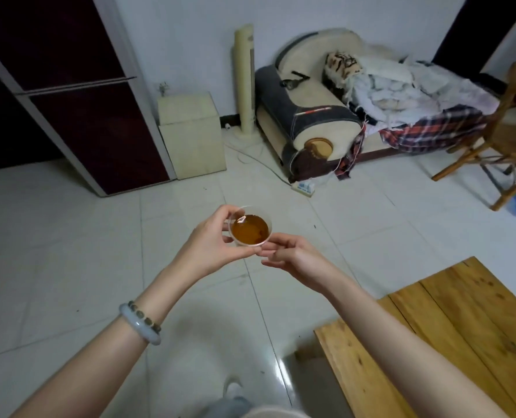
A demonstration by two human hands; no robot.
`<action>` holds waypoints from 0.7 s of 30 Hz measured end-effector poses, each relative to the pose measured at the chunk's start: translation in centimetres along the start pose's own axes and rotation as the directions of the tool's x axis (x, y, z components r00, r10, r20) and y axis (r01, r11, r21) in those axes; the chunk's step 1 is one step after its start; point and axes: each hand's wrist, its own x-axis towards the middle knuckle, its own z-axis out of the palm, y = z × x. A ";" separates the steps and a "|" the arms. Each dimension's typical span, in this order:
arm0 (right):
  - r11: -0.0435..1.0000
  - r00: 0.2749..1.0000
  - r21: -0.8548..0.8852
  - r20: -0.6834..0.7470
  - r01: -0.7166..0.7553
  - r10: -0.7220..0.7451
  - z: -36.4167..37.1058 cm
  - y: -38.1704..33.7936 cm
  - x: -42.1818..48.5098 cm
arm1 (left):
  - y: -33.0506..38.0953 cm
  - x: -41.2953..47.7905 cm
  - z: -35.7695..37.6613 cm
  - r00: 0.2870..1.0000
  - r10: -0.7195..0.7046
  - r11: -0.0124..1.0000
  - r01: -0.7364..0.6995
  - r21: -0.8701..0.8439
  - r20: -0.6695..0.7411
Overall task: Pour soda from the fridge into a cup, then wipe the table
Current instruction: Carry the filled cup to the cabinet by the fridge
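A clear plastic cup point(250, 227) filled with amber-brown soda is held out in front of me above the tiled floor. My left hand point(211, 241) wraps around its left side, thumb on the far rim and fingers underneath. My right hand point(296, 256) touches the cup's lower right edge with its fingertips. The dark red fridge point(78, 95) stands closed at the left. A corner of the wooden table point(449, 336) lies at the lower right, well to the right of the cup. No soda bottle or cloth is in sight.
A cream box point(191, 135) stands right of the fridge, with a tower fan point(246, 82) beside it. A sofa point(317, 116) piled with clothes lines the back wall. A power strip point(305, 188) with cords lies on the floor. A wooden chair point(510, 131) stands at the right.
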 end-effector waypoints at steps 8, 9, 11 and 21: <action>0.996 0.994 -0.087 0.106 0.032 -0.023 6.1 -4.3 9.4 | -4.6 4.6 -8.4 0.995 -0.039 0.998 0.035 -0.044 -0.089; 0.994 0.993 -0.110 0.115 0.029 -0.016 6.4 -4.7 10.6 | -5.3 5.2 -9.1 0.994 -0.047 0.998 0.041 -0.057 -0.103; 0.986 0.990 -0.163 0.141 0.022 0.001 7.0 -5.6 13.2 | -6.6 6.6 -10.3 0.990 -0.064 0.996 0.055 -0.067 -0.128; 0.968 0.966 -0.250 0.250 -0.002 0.066 7.5 -11.4 28.7 | -12.1 18.8 -15.7 0.966 -0.166 0.986 0.157 -0.060 -0.198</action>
